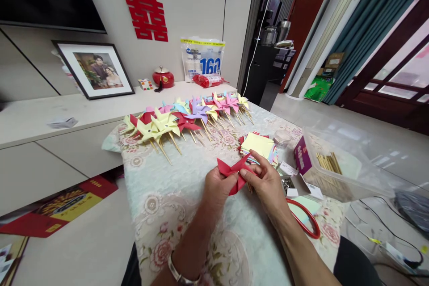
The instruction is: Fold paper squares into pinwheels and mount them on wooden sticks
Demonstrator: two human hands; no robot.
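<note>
A red paper pinwheel (236, 185) is held over the front half of the table between my two hands. My left hand (214, 187) grips its left side, thumb near the centre. My right hand (268, 183) pinches it from the right, with thumb and fingertips at the middle, where a small pin head shows. Below the paper, a short piece of wooden stick is partly hidden by my right hand. Just beyond sits a stack of coloured paper squares (256, 144), pale yellow on top. Finished-looking pinwheels on sticks (165, 125) lie in rows along the far edge.
To the right are a small open box of metal pins (287, 183), a red loop handle (313, 228), a round clear container (282, 137) and a plastic bin (365, 181) holding wooden sticks (330, 164). A flowered cloth (167, 214) covers the table. Behind stands a white cabinet (97, 111).
</note>
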